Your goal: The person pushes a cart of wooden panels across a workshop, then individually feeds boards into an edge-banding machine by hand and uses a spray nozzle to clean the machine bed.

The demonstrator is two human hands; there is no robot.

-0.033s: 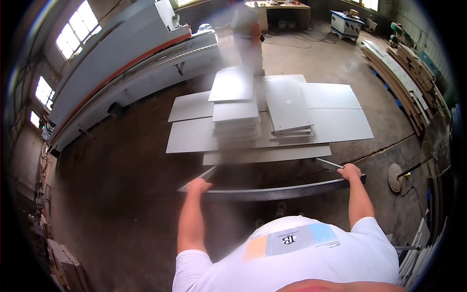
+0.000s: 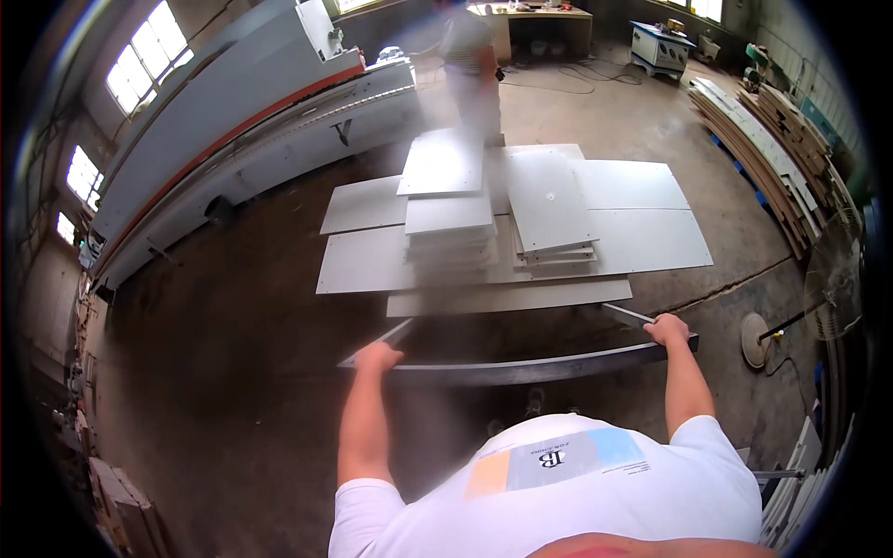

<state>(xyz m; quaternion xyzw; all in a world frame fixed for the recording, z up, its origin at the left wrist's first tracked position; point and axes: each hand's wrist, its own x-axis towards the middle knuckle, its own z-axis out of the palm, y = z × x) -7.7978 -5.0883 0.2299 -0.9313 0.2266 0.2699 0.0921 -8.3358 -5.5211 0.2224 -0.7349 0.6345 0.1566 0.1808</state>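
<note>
Both hands grip the metal push bar (image 2: 521, 370) of a low cart: the left hand (image 2: 379, 356) is closed around its left end, the right hand (image 2: 668, 329) closed around its right end, arms straight out from a white T-shirt (image 2: 558, 493). Just beyond the bar, the cart carries grey flat panels (image 2: 642, 237), some laid wide, others in two small stacks (image 2: 451, 237). Such a load looks heavy and stiff, and the loose stacks could slide, so holding the bar at both ends seems the steadiest grip. Farther off, a long grey machine (image 2: 242, 139) runs along the left, timber piles (image 2: 791, 158) lie right, and another person (image 2: 470, 56) stands beyond. Nothing visibly differs from the earlier picture
</note>
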